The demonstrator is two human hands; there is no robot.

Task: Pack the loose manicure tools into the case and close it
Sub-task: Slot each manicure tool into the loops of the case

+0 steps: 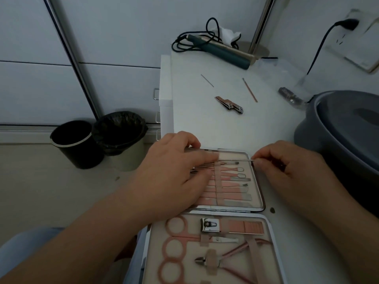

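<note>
Nearest me, the case (207, 214) lies open flat on the white table (205, 128), hinge running across the middle. The near half holds pink scissors (174, 240), a clipper (209, 224) and nippers (221, 261) under straps. The far half carries a row of slim tools (231, 181) tucked under one strap.

Now the hands. My left hand (174, 171) lies over the left side of the far half, fingers fairly straight and spread across the tool handles, pressing down; I can't see anything gripped under it. My right hand (287, 160) sits at the far half's right edge, thumb and forefinger pinched tight on a thin probe (235, 160). The probe lies level along the top row, its far end reaching toward the strap; whether it is under the strap yet I cannot tell.

Beyond the case, three loose tools are on the table, well apart: a second clipper (229, 105), a pink pick (249, 90) and a needle (207, 80). Further back there's a teal styler (223, 52) with a coiled black cord, and a lamp base (256, 48). A grey basin (344, 128) sits to the right. Down left on the floor stand two bins (98, 140), side by side and touching.
</note>
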